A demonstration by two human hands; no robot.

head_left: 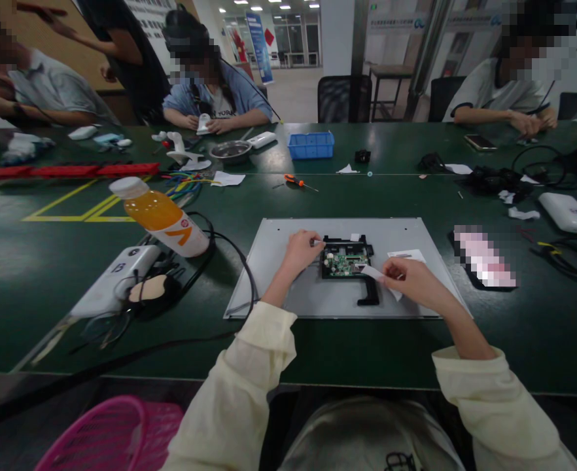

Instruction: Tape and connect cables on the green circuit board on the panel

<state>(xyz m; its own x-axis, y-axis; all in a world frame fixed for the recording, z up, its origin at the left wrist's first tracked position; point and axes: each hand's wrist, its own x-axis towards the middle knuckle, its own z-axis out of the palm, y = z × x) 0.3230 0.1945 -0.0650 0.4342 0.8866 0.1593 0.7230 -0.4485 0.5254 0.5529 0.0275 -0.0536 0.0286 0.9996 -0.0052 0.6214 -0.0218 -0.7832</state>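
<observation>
A green circuit board [336,263] sits in a black plastic frame [371,290] on a light grey panel [273,291]. My left hand [302,252] is at the frame's upper left corner, thumb and fingers pinched together; what they hold, if anything, is too small to make out. On the other side, my right hand [411,280] pinches a white paper strip [373,272], whose far end reaches over the board's right edge. Another white paper piece [419,254] lies on the panel behind my right hand.
Left of the panel stand an orange drink bottle [168,219] and a white power bank [116,278] with black cables. A phone [485,256] lies at right. Farther back are an orange screwdriver [296,181], a blue basket [311,145] and a metal bowl [230,152]. Several people work across the table.
</observation>
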